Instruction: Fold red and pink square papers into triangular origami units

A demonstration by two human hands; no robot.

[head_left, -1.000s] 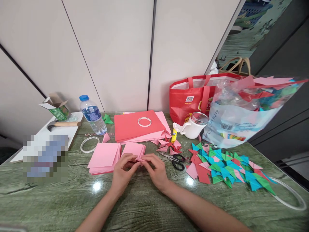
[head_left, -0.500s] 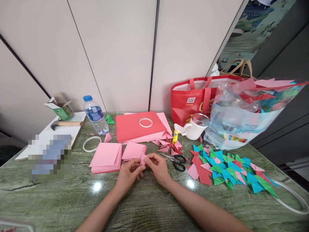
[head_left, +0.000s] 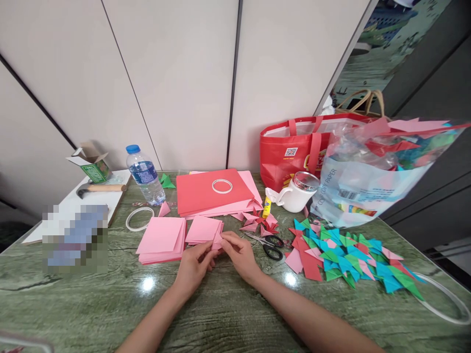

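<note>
Between my fingertips is a small piece of folded pink paper (head_left: 217,241). My left hand (head_left: 196,264) pinches its left side, and my right hand (head_left: 239,255) grips it from the right, with fingers partly covering it. Just behind my hands lies a small stack of pink paper squares (head_left: 203,229). To the left sits a larger stack of pink squares (head_left: 162,236), with red at its bottom. Scissors with black handles (head_left: 271,245) rest to the right of my right hand. Folded pink and red pieces (head_left: 259,223) are heaped behind them.
Behind are red sheets (head_left: 206,191) with a tape ring, a water bottle (head_left: 144,176), a glue stick (head_left: 267,207) and a white mug (head_left: 297,196). Colourful folded pieces (head_left: 342,255) spread at right before a plastic bag (head_left: 368,181). A hammer (head_left: 103,188) lies on a white board at left.
The pink paper between my fingers has turned slightly and shows a wider face. My hands have shifted only a little, both still holding it.
</note>
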